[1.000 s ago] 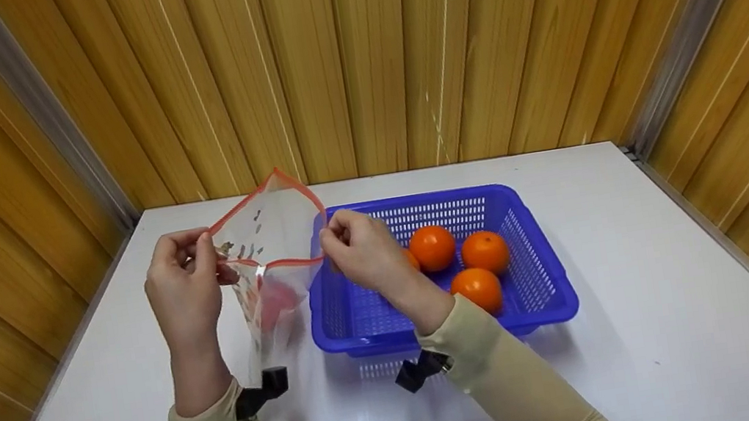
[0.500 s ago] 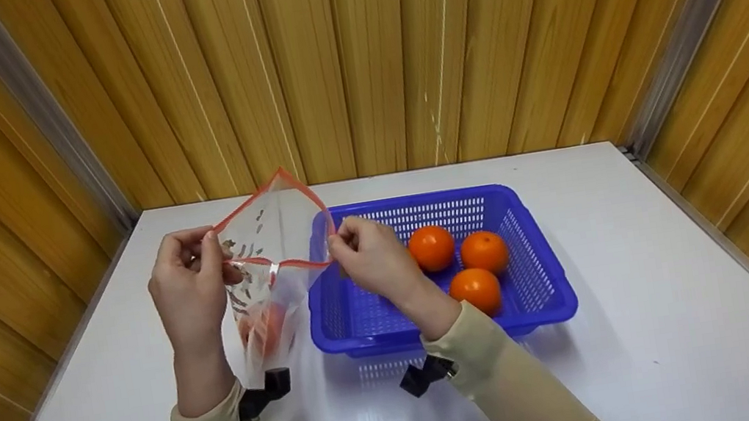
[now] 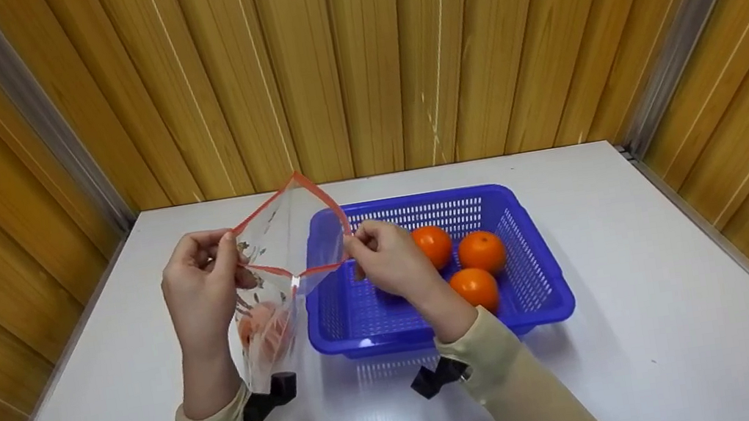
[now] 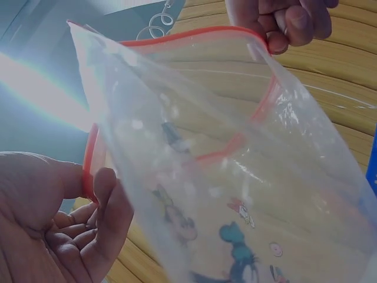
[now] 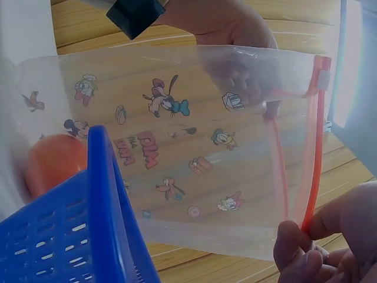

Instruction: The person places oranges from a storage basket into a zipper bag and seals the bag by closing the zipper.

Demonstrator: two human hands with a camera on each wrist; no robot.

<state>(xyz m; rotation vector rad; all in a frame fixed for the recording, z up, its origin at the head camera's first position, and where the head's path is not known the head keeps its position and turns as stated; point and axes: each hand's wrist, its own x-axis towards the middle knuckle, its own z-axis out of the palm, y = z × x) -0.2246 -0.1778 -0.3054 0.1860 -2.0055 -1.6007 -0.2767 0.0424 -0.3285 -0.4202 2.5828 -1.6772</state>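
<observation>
I'm pinching opposite sides of the bag (image 5: 191,150) with left hand (image 3: 205,291) and right hand (image 3: 391,260), while the oranges (image 3: 482,254) in the basket (image 3: 387,342) are lying rightward, nearer the right hand.

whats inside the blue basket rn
Three oranges show in the blue basket. The right hand, pinching the clear bag, and its forearm cover part of the inside, so anything behind them can't be seen.

Panelled wall (image 3: 366,56) (wood-grained) behind white table (image 3: 668,285).

Bag (image 5: 182,147) farther right (only slightly)
</observation>
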